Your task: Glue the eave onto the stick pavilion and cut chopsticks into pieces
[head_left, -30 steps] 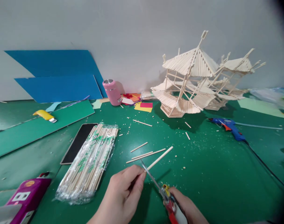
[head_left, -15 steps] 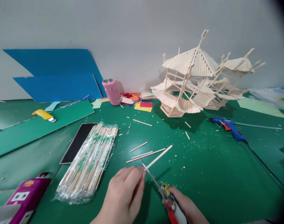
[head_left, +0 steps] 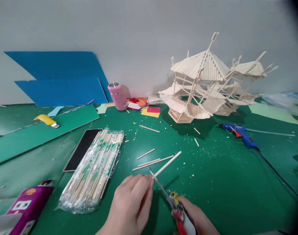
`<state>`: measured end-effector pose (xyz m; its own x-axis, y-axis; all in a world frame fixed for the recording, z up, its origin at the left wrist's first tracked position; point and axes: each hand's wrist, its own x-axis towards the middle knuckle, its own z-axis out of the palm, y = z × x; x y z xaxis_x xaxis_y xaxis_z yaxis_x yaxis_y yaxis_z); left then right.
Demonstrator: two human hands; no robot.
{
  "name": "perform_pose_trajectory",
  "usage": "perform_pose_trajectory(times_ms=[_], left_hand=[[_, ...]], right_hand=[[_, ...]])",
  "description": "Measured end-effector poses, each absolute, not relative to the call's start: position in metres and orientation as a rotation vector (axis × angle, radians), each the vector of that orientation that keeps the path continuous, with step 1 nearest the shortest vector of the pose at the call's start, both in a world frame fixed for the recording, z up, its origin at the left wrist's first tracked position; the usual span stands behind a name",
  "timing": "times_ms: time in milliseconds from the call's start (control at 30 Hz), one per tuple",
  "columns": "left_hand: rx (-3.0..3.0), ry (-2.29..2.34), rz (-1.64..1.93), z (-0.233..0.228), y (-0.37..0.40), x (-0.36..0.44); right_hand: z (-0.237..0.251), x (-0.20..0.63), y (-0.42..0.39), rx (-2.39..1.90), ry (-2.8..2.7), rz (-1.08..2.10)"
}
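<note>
My left hand [head_left: 133,200] is closed, pinching a pale wooden stick [head_left: 169,163] that slants up to the right above the table. My right hand [head_left: 196,215] grips a pair of shears [head_left: 179,215] with red and white handles and a yellow part near the pivot. Their metal blade lies across the stick, close to my left fingertips; whether it has bitten into the wood I cannot tell. Just beyond, several cut sticks [head_left: 152,163] lie on the green table [head_left: 227,182]. A clear bag of wooden chopsticks [head_left: 92,169] rests left of my left hand, partly over a dark phone [head_left: 82,150].
A stick-built pagoda model [head_left: 193,88] stands at the back right. Right of centre lies a blue glue gun [head_left: 242,133] with its cord. A pink flask [head_left: 117,97], yellow cutter knife [head_left: 46,120], green board [head_left: 41,137], blue boards [head_left: 63,81] and purple power strip [head_left: 28,205] are leftward.
Almost nothing differs. The stick, the shears and both hands have shifted very slightly, with the blade still across the stick.
</note>
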<state>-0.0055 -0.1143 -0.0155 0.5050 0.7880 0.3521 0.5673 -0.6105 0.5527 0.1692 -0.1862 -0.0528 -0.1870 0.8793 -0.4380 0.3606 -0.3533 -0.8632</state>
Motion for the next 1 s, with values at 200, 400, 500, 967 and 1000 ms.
perform_pose_trajectory(times_ms=[200,400,500,967,1000], left_hand=[[1.655,1.125,0.515,0.004,-0.103,-0.010],[1.533,1.159,0.530,0.002,-0.107,-0.006],[1.663,1.232,0.638,-0.002,-0.111,-0.002],[1.288,1.057,0.391,0.001,-0.099,-0.007],[1.340,1.090,0.411,0.000,-0.101,-0.006]], right_hand=[[-0.047,0.170,-0.181,-1.748,-1.375,1.605],[-0.058,0.171,-0.183,-1.740,-1.229,1.668],[-0.059,0.171,-0.181,-1.758,-1.179,1.701],[-0.059,0.169,-0.182,-1.734,-1.223,1.677],[-0.061,0.169,-0.182,-1.749,-1.240,1.659]])
